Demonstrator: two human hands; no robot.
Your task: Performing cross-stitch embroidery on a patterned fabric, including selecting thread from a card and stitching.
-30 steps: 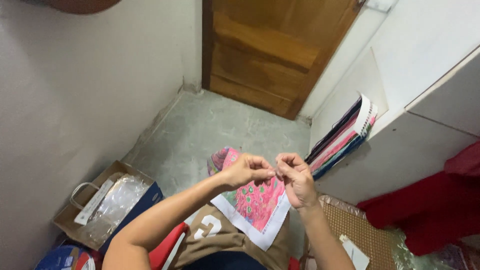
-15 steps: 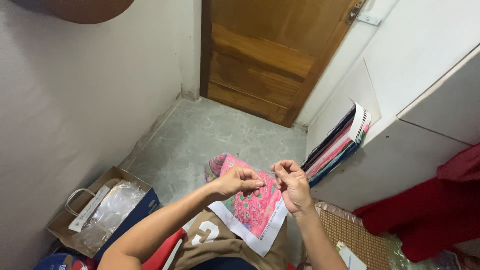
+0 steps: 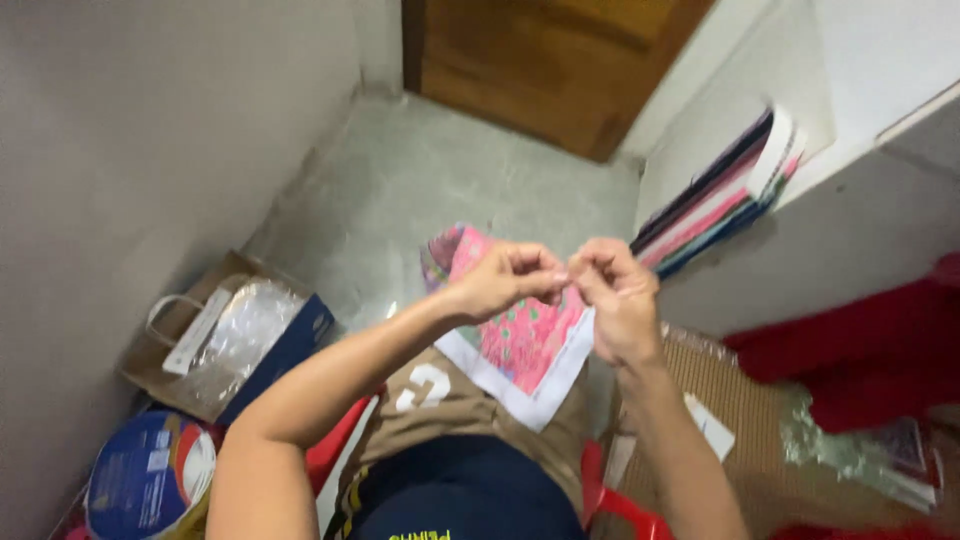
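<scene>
Grip: left hand (image 3: 500,285) and right hand (image 3: 618,300), fingertips pinched together, touching; anything held too small to tell. Pink patterned canvas (image 3: 525,345), white-bordered, lies on the lap below. Brown paper bag (image 3: 215,335) left, by wall.

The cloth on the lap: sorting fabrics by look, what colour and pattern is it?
The cloth is pink with small multicoloured motifs and a white border; head view.

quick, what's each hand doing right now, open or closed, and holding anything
Left hand: closed in a pinch above the pink cloth; what it pinches cannot be told.
Right hand: closed, fingertips meeting the left's; contents cannot be told.
</scene>
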